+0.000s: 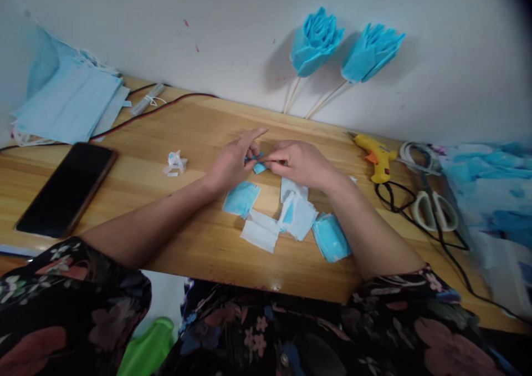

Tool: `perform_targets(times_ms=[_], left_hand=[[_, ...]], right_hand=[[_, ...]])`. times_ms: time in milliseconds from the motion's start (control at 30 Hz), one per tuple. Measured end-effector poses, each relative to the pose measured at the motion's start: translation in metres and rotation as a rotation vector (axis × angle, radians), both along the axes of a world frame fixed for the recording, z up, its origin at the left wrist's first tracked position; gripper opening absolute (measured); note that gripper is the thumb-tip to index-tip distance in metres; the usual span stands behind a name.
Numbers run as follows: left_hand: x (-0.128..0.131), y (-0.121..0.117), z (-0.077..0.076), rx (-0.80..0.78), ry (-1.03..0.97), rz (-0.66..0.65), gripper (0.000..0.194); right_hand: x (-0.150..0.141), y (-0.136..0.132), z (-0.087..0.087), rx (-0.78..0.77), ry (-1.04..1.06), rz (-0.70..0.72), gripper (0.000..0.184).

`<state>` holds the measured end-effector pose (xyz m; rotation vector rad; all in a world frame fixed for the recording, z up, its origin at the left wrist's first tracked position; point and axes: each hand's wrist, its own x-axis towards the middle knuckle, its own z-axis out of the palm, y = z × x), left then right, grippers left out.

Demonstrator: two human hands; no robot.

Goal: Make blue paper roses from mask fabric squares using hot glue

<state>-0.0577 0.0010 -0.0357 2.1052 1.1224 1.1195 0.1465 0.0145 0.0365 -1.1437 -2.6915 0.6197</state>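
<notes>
- The left grip point(236, 162) and right grip point(301, 164) are pinching a small blue piece point(260, 168) between them, over the worktop point(199, 245).
- It is showing bright blue, its outline partly hidden.
- Nearby, lighter blue squares point(241, 199) and a white sheet point(261, 232) are lying.

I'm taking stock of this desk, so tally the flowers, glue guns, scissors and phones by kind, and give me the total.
Blue flowers: 2
Glue gun: 1
Scissors: 1 pair
Phone: 1
Total: 5
The blue and white squares near the hands overlap, so I left them uncounted.
</notes>
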Motion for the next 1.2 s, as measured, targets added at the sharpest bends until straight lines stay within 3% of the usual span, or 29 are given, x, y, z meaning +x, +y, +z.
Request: perform_targets(times_ms=[233,500,600,700,1200], left_hand=[[0.000,0.001,-0.001,-0.093,-0.198,-0.015,0.063],[-0.002,0.008,-0.001,-0.179,-0.419,0.166,0.041],[-0.004,0.011,0.000,-0.118,-0.437,0.188,0.036],[-0.005,0.011,0.002,-0.077,-0.382,0.183,0.035],[-0.003,-0.015,0.034,-0.200,0.077,0.200,0.041]], right_hand=[[-0.003,-0.001,-0.007,0.058,-0.080,0.001,0.027],[-0.008,-0.007,-0.008,0.169,-0.122,0.022,0.027],[-0.009,-0.009,-0.008,0.183,-0.127,0.023,0.028],[-0.010,-0.009,-0.007,0.185,-0.138,0.022,0.028],[-0.011,-0.009,-0.005,0.155,-0.117,-0.011,0.030]])
